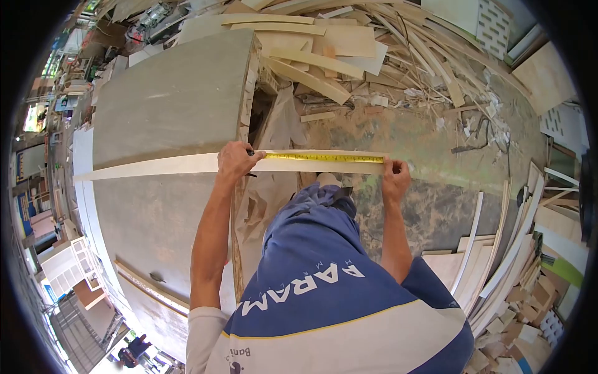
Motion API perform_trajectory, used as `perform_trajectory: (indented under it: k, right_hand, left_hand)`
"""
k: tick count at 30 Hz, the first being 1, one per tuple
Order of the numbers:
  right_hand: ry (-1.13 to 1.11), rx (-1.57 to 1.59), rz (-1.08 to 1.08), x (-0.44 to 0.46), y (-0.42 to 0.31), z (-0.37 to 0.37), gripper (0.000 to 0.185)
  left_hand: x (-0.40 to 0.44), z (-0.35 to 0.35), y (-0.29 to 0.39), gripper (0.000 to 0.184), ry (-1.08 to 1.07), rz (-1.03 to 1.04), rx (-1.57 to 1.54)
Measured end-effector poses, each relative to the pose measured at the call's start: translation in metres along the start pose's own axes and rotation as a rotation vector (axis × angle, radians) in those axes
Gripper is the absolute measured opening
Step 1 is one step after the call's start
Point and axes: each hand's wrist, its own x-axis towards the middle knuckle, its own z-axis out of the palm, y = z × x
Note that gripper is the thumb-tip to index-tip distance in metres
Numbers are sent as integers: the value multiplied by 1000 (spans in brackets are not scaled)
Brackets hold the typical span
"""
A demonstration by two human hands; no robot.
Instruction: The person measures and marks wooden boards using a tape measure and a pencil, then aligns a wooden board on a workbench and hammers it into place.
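A long pale wooden strip (168,163) lies across the grey workbench top and reaches out past its right edge. Along the strip's right part runs a yellow tape measure (324,158), pulled out between both hands. My left hand (235,161) is closed round the dark tape case, mostly hidden by the fingers, near the bench edge. At the strip's right end, my right hand (396,177) pinches the tape's end against the wood.
The grey bench (168,93) fills the left side. Wood offcuts (324,56) are heaped at the top. Boards and strips (464,262) lean at the lower right. Another wooden piece (149,287) lies on the bench's lower part. Debris (486,118) litters the floor.
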Motion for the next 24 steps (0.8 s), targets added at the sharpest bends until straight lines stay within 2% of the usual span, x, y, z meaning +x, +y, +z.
perform_trajectory:
  k: [6,8,11,15,17,24]
  right_hand:
    - [4,10,25,-2,-14,0,33]
    - [4,17,32,-4,-16,0,32]
    - [-11,94,48,-5,-16,1,32]
    - [-19,129,37,-5,-16,1,30]
    - [-19,147,25,-4,-13,2,30]
    - [-7,182,15,-5,-13,4,29]
  left_hand:
    - [8,-14,6,60,-122,-2,37]
    - [16,-9,-2,52,-105,24,62]
    - [21,-16,-2,51,-207,-24,1]
    - [27,-15,-5,50,-187,10,9]
    - [26,-22,3,49,-275,-30,19]
    - [25,-20,3,46,-244,-28,19]
